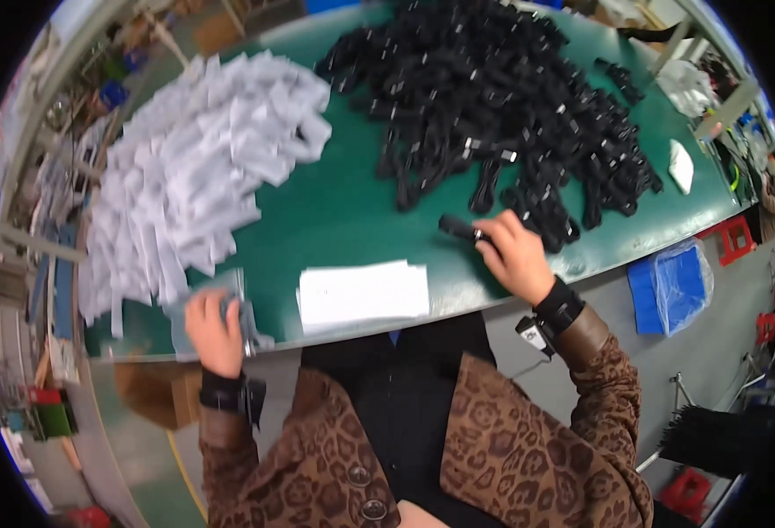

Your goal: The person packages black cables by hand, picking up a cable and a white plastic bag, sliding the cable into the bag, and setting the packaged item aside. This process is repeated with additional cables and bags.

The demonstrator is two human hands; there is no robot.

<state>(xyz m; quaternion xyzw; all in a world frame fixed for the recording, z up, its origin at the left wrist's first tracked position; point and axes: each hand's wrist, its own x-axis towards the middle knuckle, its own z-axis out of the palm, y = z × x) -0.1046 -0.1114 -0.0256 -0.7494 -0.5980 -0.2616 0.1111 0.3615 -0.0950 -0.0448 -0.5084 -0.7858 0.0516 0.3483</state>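
My right hand (521,257) pinches one end of a small black coiled cable (458,227) just above the green tabletop. Beyond it spreads a large heap of similar black coiled cables (493,97). At the table's near left edge, my left hand (215,333) has its fingers curled on clear plastic bags (245,295); how many it grips is hidden. A stack of white paper sheets (363,295) lies between my hands. Beyond my left hand is a big pile of white folded strips (202,158).
The green table (317,220) has its near edge in front of me. A blue bin with a clear plastic liner (669,286) stands on the floor at right, near a red stool (735,239). A cardboard box (163,396) sits below the table at left. A white object (681,166) lies at the table's right end.
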